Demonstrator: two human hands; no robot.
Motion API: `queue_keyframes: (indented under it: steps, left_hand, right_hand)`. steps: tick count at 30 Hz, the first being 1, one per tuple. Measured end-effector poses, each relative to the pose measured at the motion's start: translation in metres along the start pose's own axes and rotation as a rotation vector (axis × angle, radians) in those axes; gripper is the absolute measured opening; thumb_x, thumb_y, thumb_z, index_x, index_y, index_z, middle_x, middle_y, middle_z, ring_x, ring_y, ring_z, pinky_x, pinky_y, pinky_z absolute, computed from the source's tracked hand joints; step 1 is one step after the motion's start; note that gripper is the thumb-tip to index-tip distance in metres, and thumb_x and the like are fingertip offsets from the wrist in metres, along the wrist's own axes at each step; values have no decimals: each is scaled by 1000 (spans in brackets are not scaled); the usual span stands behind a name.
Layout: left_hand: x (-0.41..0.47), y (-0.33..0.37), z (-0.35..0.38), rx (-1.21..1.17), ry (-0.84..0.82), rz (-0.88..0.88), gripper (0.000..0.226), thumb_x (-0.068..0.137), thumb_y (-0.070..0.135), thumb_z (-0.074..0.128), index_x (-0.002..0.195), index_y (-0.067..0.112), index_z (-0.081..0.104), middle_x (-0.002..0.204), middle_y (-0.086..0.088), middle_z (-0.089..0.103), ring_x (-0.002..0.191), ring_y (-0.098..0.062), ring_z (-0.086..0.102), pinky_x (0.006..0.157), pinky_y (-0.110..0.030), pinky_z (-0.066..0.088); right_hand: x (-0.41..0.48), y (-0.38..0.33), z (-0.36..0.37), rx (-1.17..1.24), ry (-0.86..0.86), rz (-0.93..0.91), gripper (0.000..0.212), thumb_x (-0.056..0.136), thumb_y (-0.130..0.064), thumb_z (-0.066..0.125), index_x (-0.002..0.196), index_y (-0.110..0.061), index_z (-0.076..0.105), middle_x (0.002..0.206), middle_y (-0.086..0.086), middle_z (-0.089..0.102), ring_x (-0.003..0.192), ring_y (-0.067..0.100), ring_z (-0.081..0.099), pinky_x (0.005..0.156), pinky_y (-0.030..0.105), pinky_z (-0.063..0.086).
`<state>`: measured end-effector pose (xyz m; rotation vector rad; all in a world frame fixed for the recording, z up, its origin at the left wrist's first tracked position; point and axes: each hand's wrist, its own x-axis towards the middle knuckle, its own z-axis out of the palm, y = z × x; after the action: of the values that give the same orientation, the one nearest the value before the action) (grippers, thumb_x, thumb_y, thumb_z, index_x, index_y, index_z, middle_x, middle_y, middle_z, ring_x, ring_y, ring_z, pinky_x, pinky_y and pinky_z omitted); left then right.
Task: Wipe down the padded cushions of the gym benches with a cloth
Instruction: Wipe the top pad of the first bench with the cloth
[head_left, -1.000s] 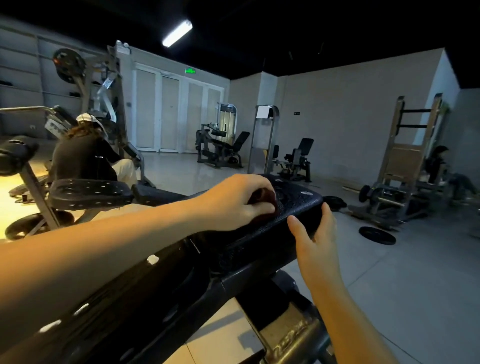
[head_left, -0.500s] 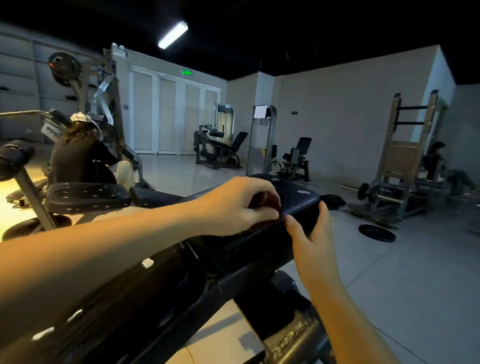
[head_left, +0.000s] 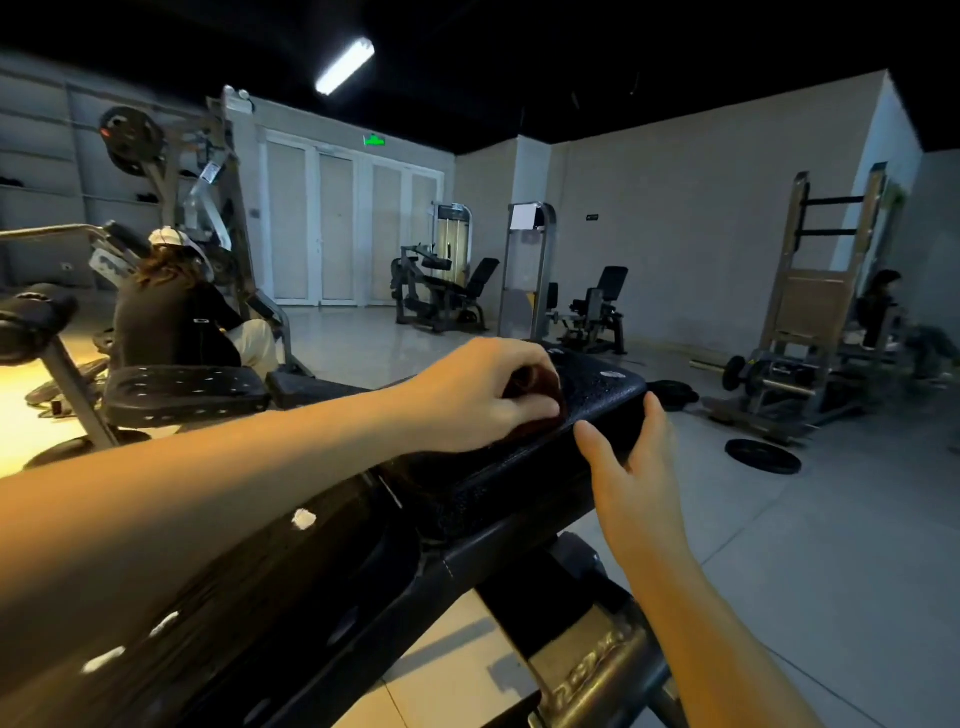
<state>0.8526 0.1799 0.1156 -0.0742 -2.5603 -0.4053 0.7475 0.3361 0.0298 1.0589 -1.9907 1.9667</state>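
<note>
The left hand (head_left: 483, 395) is bunched over a dark reddish cloth (head_left: 537, 387), fingers curled tight round the crumpled fabric and pressing it onto the pad (head_left: 605, 389). That pad is black, rounded at its end, with a pebbled, faintly glossy skin. The right hand (head_left: 626, 467) grasps the pad's near edge, thumb on top, fingers wrapped round its end. Below the pad runs a smooth, dark metal frame (head_left: 467, 564). Left of the pad sits a flat black seat (head_left: 182, 387) dotted with perforations. Behind that seat, a person (head_left: 176, 312) in a pale cap. Right of the pad, a round plate (head_left: 762, 456) lies flat on the grey floor.
</note>
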Motion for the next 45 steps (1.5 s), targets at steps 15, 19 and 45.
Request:
queue_keyframes:
  steps: [15, 19, 45]
  left_hand:
    - [21, 6, 12, 51, 61, 42, 16, 96, 32, 69, 106, 19, 69, 98, 7, 68, 91, -10, 63, 81, -25, 51]
    - [51, -63, -10, 237, 69, -265, 20, 97, 35, 67, 105, 17, 68, 101, -2, 70, 91, -22, 64, 82, -37, 53]
    - [72, 6, 17, 81, -24, -18, 13, 96, 33, 69, 102, 22, 70, 95, 8, 69, 87, -11, 65, 79, -28, 52]
  right_hand:
    - [-3, -2, -2, 2, 7, 13, 71, 96, -35, 64, 156, -34, 25, 138, -21, 35, 102, -28, 43, 86, 11, 40]
    - [-5, 2, -1, 0, -1, 0, 78, 95, -37, 65, 159, -32, 20, 143, -21, 34, 114, -19, 45, 95, 14, 42]
    - [0, 2, -2, 17, 2, -12, 71, 88, -38, 69, 150, -40, 34, 138, -19, 43, 127, 0, 45, 104, 33, 42]
